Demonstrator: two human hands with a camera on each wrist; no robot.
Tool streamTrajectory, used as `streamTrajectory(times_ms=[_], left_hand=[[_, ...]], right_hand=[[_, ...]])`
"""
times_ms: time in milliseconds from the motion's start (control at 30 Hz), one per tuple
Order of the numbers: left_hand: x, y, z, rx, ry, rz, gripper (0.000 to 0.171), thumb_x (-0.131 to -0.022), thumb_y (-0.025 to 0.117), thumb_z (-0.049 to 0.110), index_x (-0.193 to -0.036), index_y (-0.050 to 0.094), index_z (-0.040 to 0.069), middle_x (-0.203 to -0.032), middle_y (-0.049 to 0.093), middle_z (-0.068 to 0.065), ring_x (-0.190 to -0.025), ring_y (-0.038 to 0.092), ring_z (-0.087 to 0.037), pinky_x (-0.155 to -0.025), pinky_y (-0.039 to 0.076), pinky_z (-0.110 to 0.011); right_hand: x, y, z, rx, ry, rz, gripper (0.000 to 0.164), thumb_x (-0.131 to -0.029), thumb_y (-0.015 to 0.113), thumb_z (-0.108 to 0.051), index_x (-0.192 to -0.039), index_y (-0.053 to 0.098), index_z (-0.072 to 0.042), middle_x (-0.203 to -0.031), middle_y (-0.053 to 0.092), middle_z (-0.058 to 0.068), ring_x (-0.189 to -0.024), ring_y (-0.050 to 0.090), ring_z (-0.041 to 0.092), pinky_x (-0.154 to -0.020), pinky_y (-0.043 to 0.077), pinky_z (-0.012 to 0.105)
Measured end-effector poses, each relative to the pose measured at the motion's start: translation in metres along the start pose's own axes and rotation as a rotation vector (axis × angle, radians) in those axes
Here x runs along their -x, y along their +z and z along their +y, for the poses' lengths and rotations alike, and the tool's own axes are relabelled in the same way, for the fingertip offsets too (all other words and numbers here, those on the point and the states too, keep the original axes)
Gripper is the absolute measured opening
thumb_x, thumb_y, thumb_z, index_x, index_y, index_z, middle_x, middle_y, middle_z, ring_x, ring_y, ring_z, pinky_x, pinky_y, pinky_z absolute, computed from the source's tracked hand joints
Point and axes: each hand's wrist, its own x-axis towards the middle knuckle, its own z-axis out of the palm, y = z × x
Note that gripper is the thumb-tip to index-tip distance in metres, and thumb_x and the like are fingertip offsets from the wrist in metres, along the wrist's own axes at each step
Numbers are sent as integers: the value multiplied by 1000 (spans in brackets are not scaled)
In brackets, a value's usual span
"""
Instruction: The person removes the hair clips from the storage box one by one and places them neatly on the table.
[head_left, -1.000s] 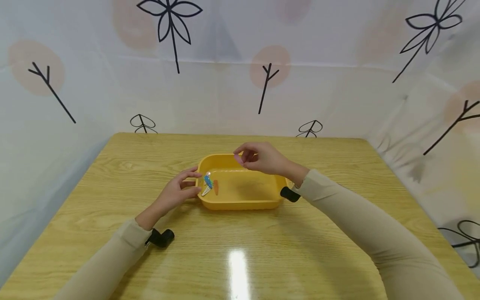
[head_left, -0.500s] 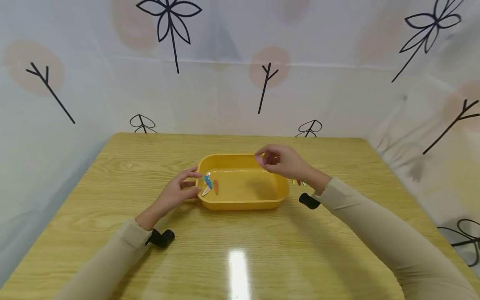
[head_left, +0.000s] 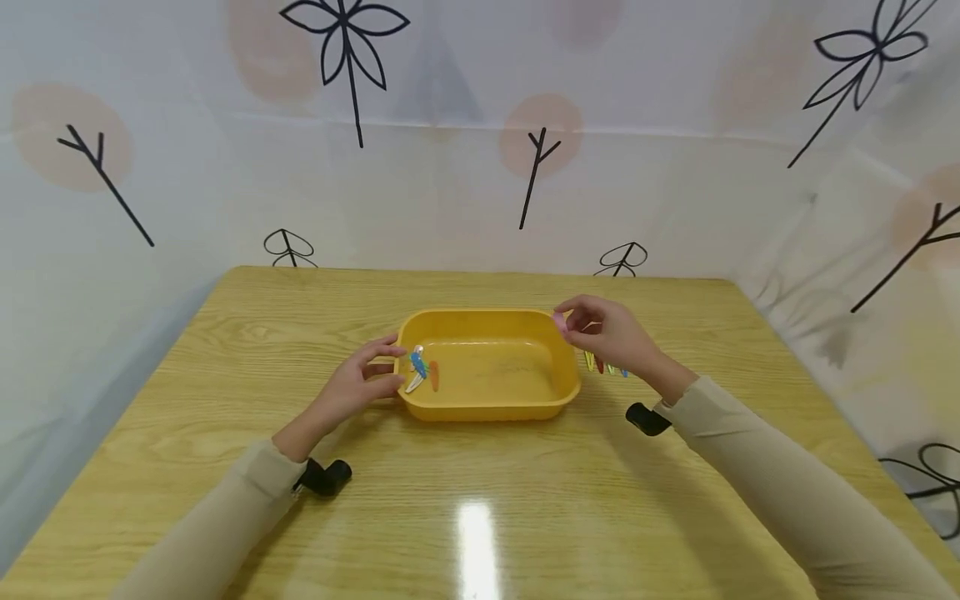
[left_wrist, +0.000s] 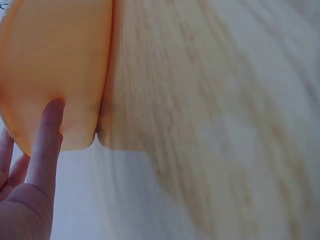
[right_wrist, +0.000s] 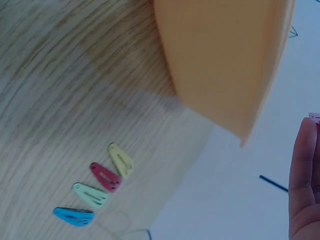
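A yellow plastic tray (head_left: 487, 410) stands on the table. My left hand (head_left: 352, 383) grips its left end, thumb against the outer wall and fingers at the rim. Inside the tray, by that end, lie a blue snap hair clip (head_left: 417, 363), an orange one (head_left: 433, 376) and a pale one (head_left: 415, 382). Above the far right corner of the tray, my right hand (head_left: 611, 333) pinches a pink snap hair clip (head_left: 560, 322) between thumb and fingertips. Only a sliver of that clip shows in the right wrist view.
On the wooden table (head_left: 480, 475), right of the tray, lie yellow (right_wrist: 121, 160), red (right_wrist: 105, 177), light green (right_wrist: 91, 195) and blue (right_wrist: 73, 216) clips in a row, partly under my right hand. A patterned cloth (head_left: 450, 183) hangs behind the table.
My right hand has moved right with the pink clip, from above the tray's middle to its far right corner, uncovering the row of clips. My left hand has stayed put.
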Motion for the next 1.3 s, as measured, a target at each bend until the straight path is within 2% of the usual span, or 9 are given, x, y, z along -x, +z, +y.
streamTrajectory(times_ms=[100,433,800,967,1133,1300], left_hand=[[-1,0,-1,6,4,-3,44,-88,65,8,-125,48,-8,-151,23,-7,-120,42,-42,-80,54,-37],[0,1,0,-1,-2,5,44,-87,66,10,-125,50,-6,-151,24,-6,-119,44,-41,-78,54,-35],[-2,1,-1,-4,1,9,44,-87,66,9,-124,49,-8,-151,24,-8,-118,45,-41,-78,54,-36],[-3,0,-2,-8,-2,8,43,-87,66,9,-124,50,-7,-151,24,-7,-118,45,-40,-79,54,-36],[-2,1,-1,-12,0,8,44,-87,66,10,-125,50,-6,-150,25,-7,-118,44,-40,-78,54,-36],[-2,0,-1,-12,-2,11,43,-87,66,9,-125,50,-6,-150,25,-6,-118,45,-40,-78,54,-37]], right_hand=[[4,-3,6,13,31,18,31,-87,64,-6,-118,59,-3,-92,60,12,-81,60,25,-66,53,23],[17,-14,31,10,65,68,34,-87,65,-8,-120,58,-2,-92,62,13,-81,61,22,-70,51,21],[36,-26,62,36,99,61,34,-90,62,-6,-122,55,2,-93,61,15,-81,60,22,-68,53,41],[40,-33,79,45,144,47,36,-90,61,-8,-124,54,1,-94,60,15,-81,60,18,-68,53,39],[44,-43,87,-13,203,28,36,-91,59,-4,-125,51,6,-96,58,20,-80,62,18,-72,55,40],[45,-48,96,-26,233,14,35,-90,58,0,-123,50,9,-97,57,22,-81,60,18,-71,56,34]])
